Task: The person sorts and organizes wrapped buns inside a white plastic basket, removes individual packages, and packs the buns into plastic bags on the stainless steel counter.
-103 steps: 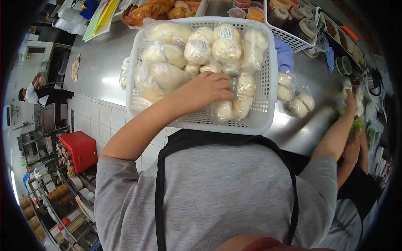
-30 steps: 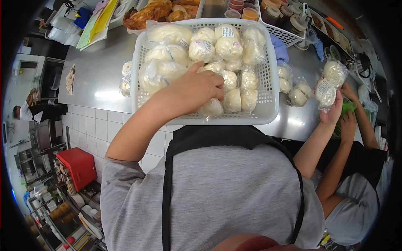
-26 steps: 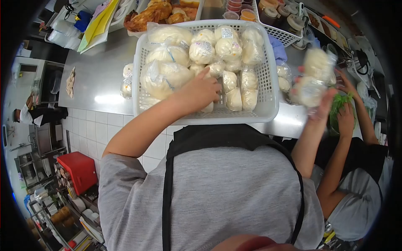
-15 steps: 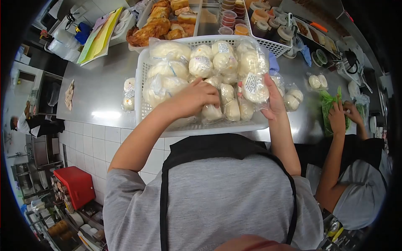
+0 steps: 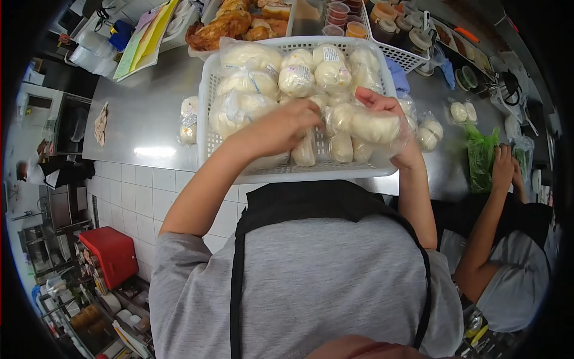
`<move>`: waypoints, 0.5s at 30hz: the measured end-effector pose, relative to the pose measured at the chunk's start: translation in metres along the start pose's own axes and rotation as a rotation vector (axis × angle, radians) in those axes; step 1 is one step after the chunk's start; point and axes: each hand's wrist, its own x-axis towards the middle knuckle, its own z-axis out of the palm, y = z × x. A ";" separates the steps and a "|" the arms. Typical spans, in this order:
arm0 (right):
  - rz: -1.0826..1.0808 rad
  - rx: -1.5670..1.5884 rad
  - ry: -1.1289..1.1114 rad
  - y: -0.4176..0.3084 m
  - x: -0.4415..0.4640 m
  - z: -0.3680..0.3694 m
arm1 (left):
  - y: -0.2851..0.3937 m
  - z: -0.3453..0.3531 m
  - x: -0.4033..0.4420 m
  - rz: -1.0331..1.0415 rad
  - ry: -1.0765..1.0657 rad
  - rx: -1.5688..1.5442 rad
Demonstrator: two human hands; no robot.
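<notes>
A white perforated plastic basket (image 5: pixel 206 119) holds clear bags of round white buns, some with printed labels. Large bags of buns (image 5: pixel 248 84) fill its left side. My left hand (image 5: pixel 281 128) is over the middle of the basket, fingers curled downward and smeared by motion. Just under those fingers stands a narrow bag of buns (image 5: pixel 304 151); whether they grip it, I cannot tell. At the right side my right hand (image 5: pixel 405 134) holds another bag of buns (image 5: pixel 372 124), lying sideways above the basket and blurred.
Bagged buns (image 5: pixel 188 119) lie left of the basket, and more bags (image 5: pixel 429 133) lie right of it. Behind are a tray of roasted meat (image 5: pixel 224 30) and sauce cups (image 5: pixel 335 21). At right, a co-worker's hands (image 5: pixel 503 167) are at a green bag (image 5: pixel 481 157).
My right hand has raised and turned its bag sideways over the basket. My left hand has shifted slightly up and right. The co-worker's hands have moved right, off the green bag's middle.
</notes>
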 end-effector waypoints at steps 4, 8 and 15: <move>-0.106 -0.339 -0.099 -0.006 0.006 0.003 | 0.003 -0.010 -0.011 -0.235 0.115 0.412; -0.052 -0.693 -0.234 -0.006 0.011 0.008 | 0.003 0.004 -0.004 -0.217 0.002 0.636; -0.081 -0.533 -0.228 -0.007 -0.003 -0.007 | -0.002 -0.006 0.019 -0.415 -0.179 0.265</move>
